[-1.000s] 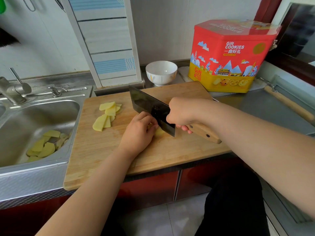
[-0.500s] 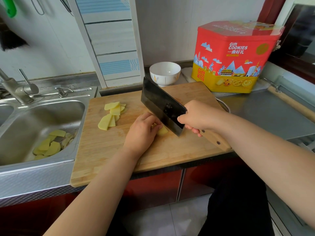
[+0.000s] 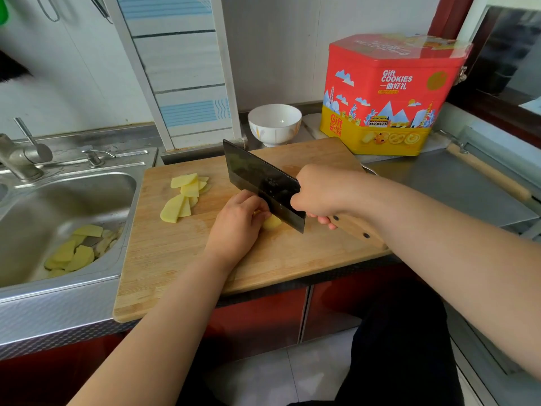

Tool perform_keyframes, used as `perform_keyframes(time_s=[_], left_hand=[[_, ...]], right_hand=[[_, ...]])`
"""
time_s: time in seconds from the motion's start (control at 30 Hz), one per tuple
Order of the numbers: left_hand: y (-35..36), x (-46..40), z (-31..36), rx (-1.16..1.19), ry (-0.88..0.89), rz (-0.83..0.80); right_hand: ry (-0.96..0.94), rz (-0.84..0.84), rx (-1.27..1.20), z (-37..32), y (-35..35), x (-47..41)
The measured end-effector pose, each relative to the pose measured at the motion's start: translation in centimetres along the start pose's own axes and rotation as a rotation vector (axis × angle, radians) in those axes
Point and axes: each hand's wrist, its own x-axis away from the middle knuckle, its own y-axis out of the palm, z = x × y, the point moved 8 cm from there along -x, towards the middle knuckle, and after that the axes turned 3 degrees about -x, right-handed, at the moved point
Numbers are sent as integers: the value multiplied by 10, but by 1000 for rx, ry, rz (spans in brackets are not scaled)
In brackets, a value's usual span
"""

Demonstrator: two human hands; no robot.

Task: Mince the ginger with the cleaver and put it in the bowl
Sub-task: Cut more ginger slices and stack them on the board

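The right hand (image 3: 319, 194) is curled tight round the top of the cleaver's wooden handle, where the handle meets the blade; the forearm comes in from the lower right, above the counter edge. The cleaver (image 3: 263, 183) is tilted, its dark blade slanting from the far left corner down to the heel near the fingers, with the edge at the piece of ginger (image 3: 272, 222). The left hand (image 3: 237, 224) lies knuckles up on the cutting board (image 3: 175, 259), its fingers bent down onto that piece and pinning it against the blade's flat side; the left forearm reaches in from the bottom of the view.

One piece of ginger sits under the left fingers, mostly hidden. To its left on the board lies one loose heap of ginger slices (image 3: 184, 197), overlapping too much to count. There is one white bowl (image 3: 274, 123), which stands beyond the board's far edge, well apart from the hands. One red and yellow cookie tin (image 3: 389, 95) stands just right of the bowl. The sink (image 3: 58, 200) at the left holds a pile of peelings (image 3: 76, 250), and one tap (image 3: 20, 159) stands behind it.
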Motion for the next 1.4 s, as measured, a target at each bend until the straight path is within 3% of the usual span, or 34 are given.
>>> perform_keyframes(time_s=[0.27,0.63,1.17,1.4], left_hand=[[-1,-1,-1,-12,-15,12],[-3,2,-1,0,-13,7],[-3,3,-1,-11,1,15],[-2,2,-1,-28,-6,-2]], right_hand=[[48,-31,61,-3,12,-17],[82,22,-305,40,17,-18],[-11,36,-40,6,6,3],[24,-63,35,-9,1,-4]])
